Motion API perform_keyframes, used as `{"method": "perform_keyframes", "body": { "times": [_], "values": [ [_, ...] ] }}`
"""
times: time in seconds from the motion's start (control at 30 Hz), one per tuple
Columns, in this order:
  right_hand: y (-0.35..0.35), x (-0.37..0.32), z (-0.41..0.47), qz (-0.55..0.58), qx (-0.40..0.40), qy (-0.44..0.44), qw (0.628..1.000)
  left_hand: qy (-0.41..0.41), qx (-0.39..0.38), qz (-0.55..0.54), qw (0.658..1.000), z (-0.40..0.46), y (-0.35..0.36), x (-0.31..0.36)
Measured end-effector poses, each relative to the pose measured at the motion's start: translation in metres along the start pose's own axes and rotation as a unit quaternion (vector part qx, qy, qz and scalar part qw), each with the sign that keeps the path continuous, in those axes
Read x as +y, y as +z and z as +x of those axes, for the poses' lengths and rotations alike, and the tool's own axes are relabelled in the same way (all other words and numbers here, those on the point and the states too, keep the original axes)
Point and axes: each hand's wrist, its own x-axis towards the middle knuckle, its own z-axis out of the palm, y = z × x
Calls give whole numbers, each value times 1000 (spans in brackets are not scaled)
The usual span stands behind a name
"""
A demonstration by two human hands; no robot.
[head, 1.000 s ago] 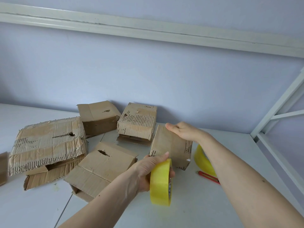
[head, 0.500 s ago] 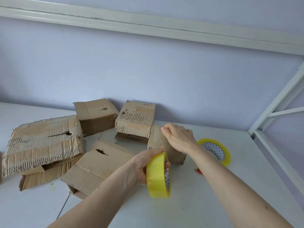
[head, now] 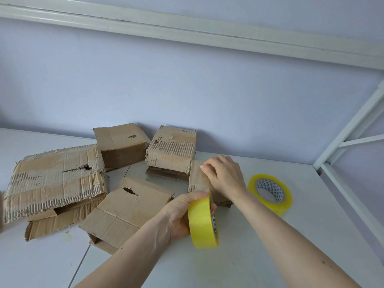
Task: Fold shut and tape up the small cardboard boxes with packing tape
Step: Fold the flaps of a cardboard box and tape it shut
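The left hand (head: 182, 215) is gripping a yellow roll of packing tape (head: 202, 222), thumb lying over the top of the roll and fingers curling round behind it, and is holding the roll on edge just above the white tabletop (head: 259, 256). The right hand (head: 225, 176) is resting on a small brown cardboard box (head: 197, 177) that is standing just behind the held roll; its fingers are lying nearly straight across the box's top and front face, pressing rather than clasping it. This small box is sitting near the middle of the table, its left side close against a torn, corrugated brown cardboard box (head: 171, 152) that is leaning toward the pale lilac wall (head: 187, 90). A second yellow tape roll with a patterned white core (head: 270, 193) is lying tilted on the table just to the right of the right wrist, apart from the box. To the left, a flattened brown cardboard box with a ragged slot in its top (head: 126, 213) is lying in front, its open end facing the camera; a large, badly peeled corrugated cardboard box (head: 56, 181) is sitting further left, and a smaller plain brown cardboard box (head: 121, 145) is standing against the wall behind them. A white metal frame (head: 349, 132) is rising along the table's right edge.
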Motion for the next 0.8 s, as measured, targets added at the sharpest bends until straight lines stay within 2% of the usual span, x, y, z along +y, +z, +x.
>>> {"method": "perform_keyframes", "body": {
  "times": [0.07,0.2,0.3,0.53,0.8],
  "values": [
    [-9,6,-1,35,-56,-6,998,6,4,4,1000,0,1,0],
    [-40,21,1,124,-237,20,963,7,10,16,1000,-3,5,1],
    [-51,26,10,114,-307,22,945,6,10,14,1000,-4,5,2],
    [-50,21,12,37,-277,-37,960,5,17,9,1000,-4,3,2],
    [-32,14,-1,-78,-238,-61,966,12,23,-5,1000,-8,6,3]
  ]
}}
